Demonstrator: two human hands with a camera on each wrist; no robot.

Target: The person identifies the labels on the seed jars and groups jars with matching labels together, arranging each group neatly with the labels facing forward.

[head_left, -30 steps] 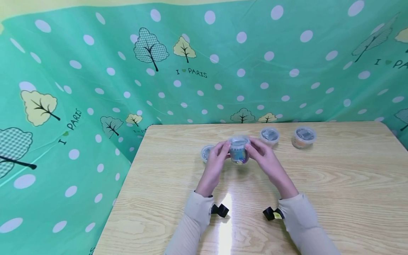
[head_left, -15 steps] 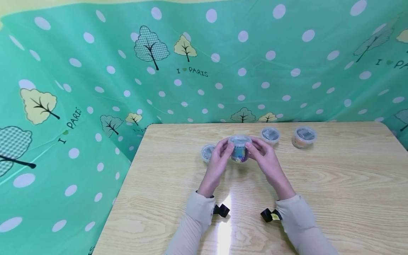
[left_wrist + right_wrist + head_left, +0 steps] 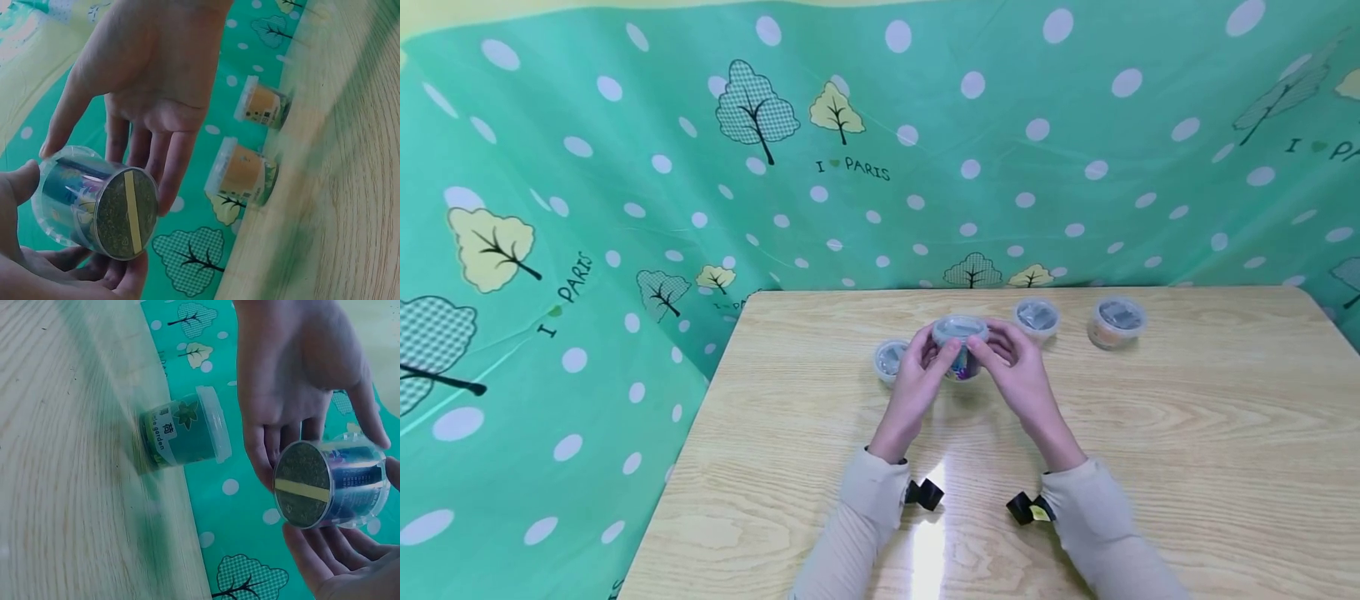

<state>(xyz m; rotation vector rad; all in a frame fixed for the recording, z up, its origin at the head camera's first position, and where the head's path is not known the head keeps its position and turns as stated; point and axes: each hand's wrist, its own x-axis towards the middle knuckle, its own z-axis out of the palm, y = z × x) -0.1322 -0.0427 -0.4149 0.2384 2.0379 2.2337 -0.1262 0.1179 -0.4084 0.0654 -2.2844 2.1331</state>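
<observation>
together, both hands (image 3: 916,377) (image 3: 1019,372) hold a tub (image 3: 332,481) aloft.

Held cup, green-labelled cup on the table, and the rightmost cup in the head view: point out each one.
Held cup (image 3: 345,481), right wrist view, on its printed side.
Green-labelled cup (image 3: 183,433), right wrist view, on its label.
Rightmost cup (image 3: 1117,317), head view, on its lid.
</observation>
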